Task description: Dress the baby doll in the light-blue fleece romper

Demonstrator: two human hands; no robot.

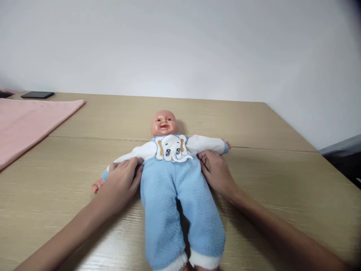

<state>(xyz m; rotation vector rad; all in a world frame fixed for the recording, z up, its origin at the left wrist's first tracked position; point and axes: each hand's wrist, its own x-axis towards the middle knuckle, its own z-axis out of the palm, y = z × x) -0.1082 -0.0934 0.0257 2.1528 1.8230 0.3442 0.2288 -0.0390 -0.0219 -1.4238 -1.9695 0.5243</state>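
Note:
A baby doll [164,121] lies on its back, head away from me and arms spread. It wears a white long-sleeved top [146,149] with an elephant patch [171,148] on the chest, and fluffy blue pants [165,188] with white cuffs. At the waist on the left side, my left hand [124,175] has its fingers closed on the pants' edge. My right hand [216,169] pinches the pants at the opposite side of the waist, just below the doll's outstretched arm. Some of my fingertips are hidden against the cloth. The doll's feet are mostly cut off by the lower frame edge.
The doll rests on a light wooden table [270,173] with a seam running across it. A pink cloth [31,124] covers the left side. Behind it lies a flat dark device [37,95]. A pale wall [180,49] stands at the back.

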